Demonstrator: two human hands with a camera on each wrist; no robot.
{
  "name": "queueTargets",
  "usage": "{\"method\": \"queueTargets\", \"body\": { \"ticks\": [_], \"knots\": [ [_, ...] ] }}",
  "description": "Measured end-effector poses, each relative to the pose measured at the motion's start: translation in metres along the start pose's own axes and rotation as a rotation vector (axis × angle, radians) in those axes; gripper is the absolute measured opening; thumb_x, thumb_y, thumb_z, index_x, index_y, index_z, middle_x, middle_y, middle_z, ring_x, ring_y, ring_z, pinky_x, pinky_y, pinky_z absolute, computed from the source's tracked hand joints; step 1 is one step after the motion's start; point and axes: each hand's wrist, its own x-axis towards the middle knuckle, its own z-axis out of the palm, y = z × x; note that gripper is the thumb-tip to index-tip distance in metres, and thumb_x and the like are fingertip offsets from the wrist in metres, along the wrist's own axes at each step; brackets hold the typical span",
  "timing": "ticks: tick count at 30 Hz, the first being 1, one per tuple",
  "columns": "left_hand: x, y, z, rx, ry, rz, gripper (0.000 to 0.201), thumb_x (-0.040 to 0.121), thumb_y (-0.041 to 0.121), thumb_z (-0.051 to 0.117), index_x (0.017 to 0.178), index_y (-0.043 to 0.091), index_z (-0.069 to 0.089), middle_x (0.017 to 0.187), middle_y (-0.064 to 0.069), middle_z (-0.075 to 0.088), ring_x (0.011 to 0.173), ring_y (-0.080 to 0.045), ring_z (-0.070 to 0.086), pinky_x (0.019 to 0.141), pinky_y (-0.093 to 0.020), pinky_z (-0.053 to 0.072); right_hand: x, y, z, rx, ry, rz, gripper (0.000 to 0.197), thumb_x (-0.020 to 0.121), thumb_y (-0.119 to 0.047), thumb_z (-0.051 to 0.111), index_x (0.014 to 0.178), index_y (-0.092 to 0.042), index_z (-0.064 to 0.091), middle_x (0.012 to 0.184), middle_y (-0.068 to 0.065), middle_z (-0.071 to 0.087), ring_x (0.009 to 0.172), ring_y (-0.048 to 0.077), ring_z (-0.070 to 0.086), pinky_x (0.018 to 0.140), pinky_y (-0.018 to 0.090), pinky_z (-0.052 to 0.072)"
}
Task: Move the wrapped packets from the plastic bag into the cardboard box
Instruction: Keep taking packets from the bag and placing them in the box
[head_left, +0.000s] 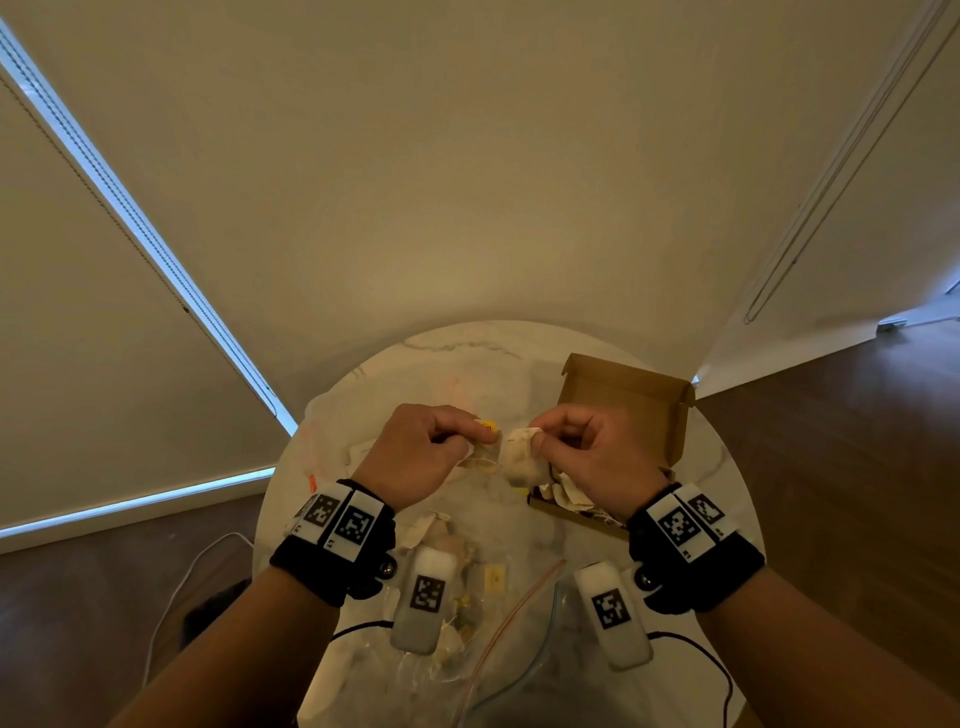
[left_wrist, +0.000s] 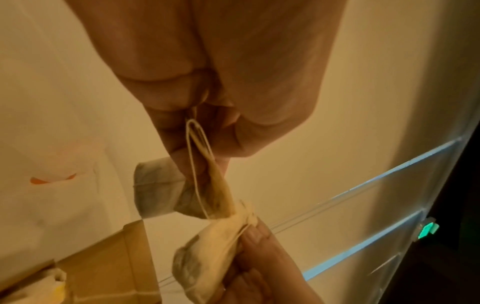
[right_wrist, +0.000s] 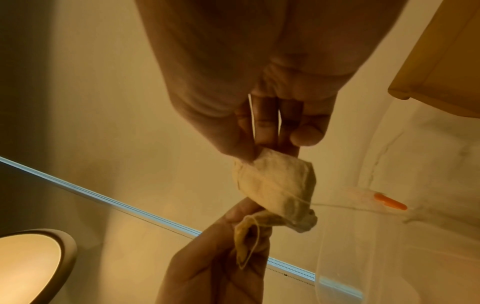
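Paper packets hang between my two hands above the round marble bench (head_left: 727, 467). From my head view, my left hand (head_left: 415, 452) pinches one small packet (head_left: 480, 457) with its yellow tag (head_left: 488, 427) by my fingertips, and my right hand (head_left: 592, 457) pinches a second packet (head_left: 522, 460) just beside it. The cardboard box (head_left: 623, 395) sits open on the right side of the bench, with some packets already inside at its near end. The plastic bag (head_left: 467, 649) lies close to me, under my wrists, with more packets still in it. From my left wrist view, my fingers (left_wrist: 182, 144) are curled tight on a loop of thin string (left_wrist: 193, 156), and the string runs down to where the two packets meet. It looks twisted there. From my right wrist view, my thumb and fingers (right_wrist: 265, 127) pinch the top corner of my packet (right_wrist: 278, 183), and a string trails off its side. I think the two packets are tangled by their strings, so the job now is to get them apart. I should pull slowly and softly, because the paper looks thin and could rip. It may help to untwist the string first, then drop each packet into the box.
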Motion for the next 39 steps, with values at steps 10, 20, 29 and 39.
{"method": "queueTargets", "body": {
  "ticks": [10, 20, 29, 39],
  "knots": [
    [0.001, 0.008, 0.009, 0.187, 0.022, 0.101, 0.015, 0.085, 0.005, 0.070, 0.093, 0.015, 0.078, 0.098, 0.005, 0.074, 0.096, -0.004, 0.068, 0.086, -0.018, 0.053, 0.002, 0.000, 0.002, 0.007, 0.004, 0.026, 0.007, 0.086, -0.009, 0.068, 0.087, -0.013, 0.074, 0.081, 0.006, 0.075, 0.077, 0.028, 0.070, 0.072, 0.044, 0.058],
    [0.002, 0.015, 0.014, 0.294, 0.031, 0.192, 0.008, 0.077, 0.016, 0.080, 0.085, 0.018, 0.079, 0.085, 0.013, 0.070, 0.089, -0.007, 0.069, 0.080, -0.016, 0.050, 0.002, 0.004, 0.001, -0.031, 0.022, 0.012, 0.008, 0.086, -0.008, 0.068, 0.089, -0.012, 0.074, 0.081, 0.006, 0.075, 0.076, 0.027, 0.070, 0.071, 0.045, 0.058],
    [0.005, 0.019, 0.010, 0.301, -0.012, 0.199, 0.003, 0.079, 0.016, 0.078, 0.082, 0.016, 0.079, 0.087, 0.009, 0.074, 0.086, -0.002, 0.067, 0.080, -0.013, 0.048, 0.000, 0.012, 0.005, -0.001, 0.066, -0.040, 0.019, 0.084, 0.001, 0.064, 0.084, -0.016, 0.073, 0.073, 0.008, 0.073, 0.065, 0.035, 0.065, 0.061, 0.048, 0.054],
    [0.004, 0.017, 0.009, 0.265, 0.003, 0.141, 0.008, 0.076, 0.017, 0.081, 0.083, 0.016, 0.079, 0.083, 0.013, 0.071, 0.084, -0.003, 0.067, 0.077, -0.015, 0.049, 0.000, 0.004, 0.005, 0.032, 0.024, -0.038, 0.010, 0.083, -0.001, 0.068, 0.085, -0.010, 0.064, 0.066, 0.011, 0.071, 0.053, 0.026, 0.059, 0.056, 0.037, 0.050]
  ]
}}
